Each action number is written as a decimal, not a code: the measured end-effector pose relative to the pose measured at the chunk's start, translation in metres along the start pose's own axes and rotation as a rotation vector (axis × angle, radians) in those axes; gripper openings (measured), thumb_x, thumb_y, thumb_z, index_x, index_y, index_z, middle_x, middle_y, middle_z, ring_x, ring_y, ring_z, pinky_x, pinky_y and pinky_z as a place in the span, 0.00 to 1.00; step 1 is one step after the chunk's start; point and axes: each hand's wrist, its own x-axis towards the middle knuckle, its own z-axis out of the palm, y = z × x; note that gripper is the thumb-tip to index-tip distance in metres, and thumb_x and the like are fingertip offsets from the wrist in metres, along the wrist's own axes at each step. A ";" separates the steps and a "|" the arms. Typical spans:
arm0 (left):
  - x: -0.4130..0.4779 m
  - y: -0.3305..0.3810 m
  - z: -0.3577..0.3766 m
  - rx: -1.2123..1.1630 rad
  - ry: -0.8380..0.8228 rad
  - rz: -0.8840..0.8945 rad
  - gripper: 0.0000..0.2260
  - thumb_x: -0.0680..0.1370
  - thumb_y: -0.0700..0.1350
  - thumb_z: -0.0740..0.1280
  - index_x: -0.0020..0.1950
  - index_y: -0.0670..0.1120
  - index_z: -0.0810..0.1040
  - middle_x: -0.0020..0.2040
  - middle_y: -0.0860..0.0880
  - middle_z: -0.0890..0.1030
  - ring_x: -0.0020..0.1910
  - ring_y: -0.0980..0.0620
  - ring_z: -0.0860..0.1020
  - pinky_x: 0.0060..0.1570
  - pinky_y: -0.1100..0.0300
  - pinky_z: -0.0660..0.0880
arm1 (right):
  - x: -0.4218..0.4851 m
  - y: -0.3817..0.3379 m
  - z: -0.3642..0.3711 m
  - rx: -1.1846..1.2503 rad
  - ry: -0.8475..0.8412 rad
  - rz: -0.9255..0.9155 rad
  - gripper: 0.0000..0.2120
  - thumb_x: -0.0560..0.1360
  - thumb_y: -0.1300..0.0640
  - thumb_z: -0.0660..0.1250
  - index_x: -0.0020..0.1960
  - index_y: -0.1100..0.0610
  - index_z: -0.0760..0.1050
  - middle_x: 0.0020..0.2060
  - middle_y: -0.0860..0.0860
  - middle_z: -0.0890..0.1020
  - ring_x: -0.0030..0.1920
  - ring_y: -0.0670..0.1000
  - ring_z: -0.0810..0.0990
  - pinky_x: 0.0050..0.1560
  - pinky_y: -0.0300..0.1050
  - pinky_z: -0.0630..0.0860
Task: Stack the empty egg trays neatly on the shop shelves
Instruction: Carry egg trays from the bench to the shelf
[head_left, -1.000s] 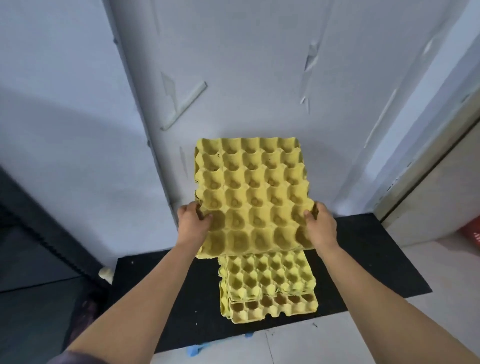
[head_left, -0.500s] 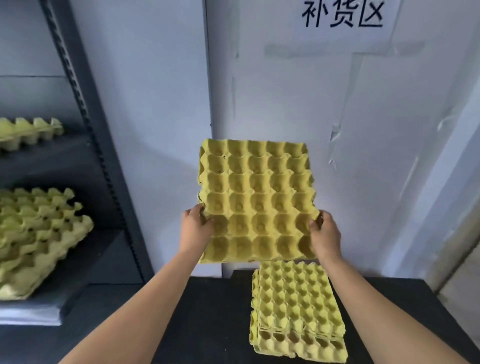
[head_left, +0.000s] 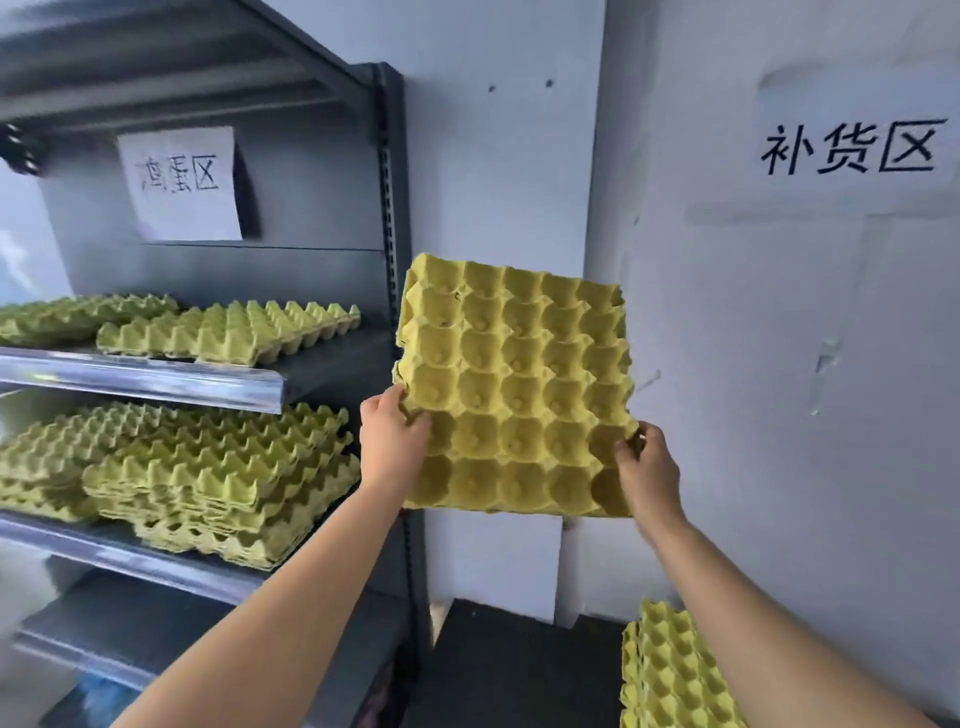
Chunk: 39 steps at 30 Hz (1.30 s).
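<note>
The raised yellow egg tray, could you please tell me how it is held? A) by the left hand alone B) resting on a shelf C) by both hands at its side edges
C: the left hand and the right hand each grip a side edge of the egg tray, clear of the shelf unit.

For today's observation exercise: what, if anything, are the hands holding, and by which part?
An empty yellow egg tray, gripped at its side edges near the lower end: left hand on the left edge, right hand opposite.
</note>
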 end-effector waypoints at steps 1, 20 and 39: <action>0.005 -0.005 -0.013 -0.004 0.009 -0.005 0.23 0.77 0.40 0.62 0.72 0.43 0.65 0.65 0.43 0.67 0.58 0.42 0.73 0.58 0.53 0.69 | -0.006 -0.009 0.008 0.030 -0.038 -0.002 0.17 0.78 0.59 0.63 0.65 0.60 0.68 0.53 0.54 0.76 0.55 0.57 0.75 0.55 0.49 0.70; 0.111 -0.080 -0.230 0.698 0.167 0.462 0.26 0.75 0.65 0.57 0.72 0.59 0.62 0.75 0.50 0.52 0.74 0.44 0.48 0.69 0.37 0.53 | -0.046 -0.210 0.222 0.431 -0.022 0.080 0.08 0.74 0.63 0.64 0.52 0.57 0.69 0.49 0.54 0.76 0.47 0.54 0.76 0.44 0.45 0.72; 0.282 -0.149 -0.289 0.647 0.373 0.422 0.13 0.73 0.43 0.71 0.57 0.45 0.78 0.69 0.43 0.66 0.67 0.39 0.64 0.64 0.32 0.58 | 0.021 -0.314 0.378 0.375 -0.347 -0.106 0.14 0.69 0.54 0.70 0.53 0.57 0.76 0.49 0.54 0.82 0.48 0.55 0.81 0.53 0.55 0.79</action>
